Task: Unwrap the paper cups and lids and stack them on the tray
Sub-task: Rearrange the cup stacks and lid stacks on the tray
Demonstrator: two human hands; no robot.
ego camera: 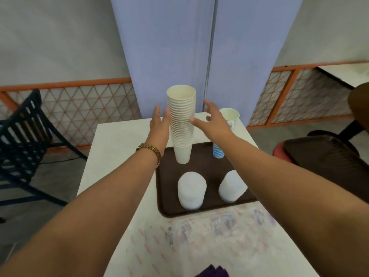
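A tall stack of white paper cups (pixel 182 124) stands upright at the back of the dark brown tray (pixel 207 170). My left hand (pixel 160 124) hovers just left of the stack, fingers spread. My right hand (pixel 211 120) hovers just right of it, fingers apart, holding nothing. A shorter stack of blue-striped cups (pixel 218 150) stands behind my right wrist, partly hidden. Two stacks of white lids sit at the tray's front: a left lid stack (pixel 191 192) and a right lid stack (pixel 231 186).
Clear printed plastic wrappers (pixel 199 236) lie on the white table (pixel 111 148) in front of the tray. A dark chair (pixel 22 136) stands at the left. Another dark tray (pixel 327 162) rests on a red stool at the right. A blue pillar rises behind the table.
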